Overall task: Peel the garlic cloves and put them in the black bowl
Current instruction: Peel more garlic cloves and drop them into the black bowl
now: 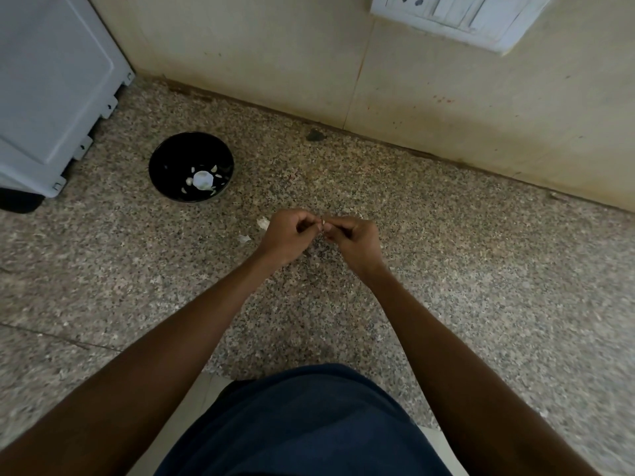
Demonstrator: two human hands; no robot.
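Both hands, left hand (288, 235) and right hand (354, 239), pinch one tiny garlic clove (322, 224) (over speckled granite (446, 286)).

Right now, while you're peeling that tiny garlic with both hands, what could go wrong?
The garlic clove is pinched between the fingertips of the left hand and right hand above the speckled counter, so it could slip out and be hard to spot there. The black bowl sits off to the left, so a tossed clove might miss it. Peel scraps beside the left hand could get mixed in.
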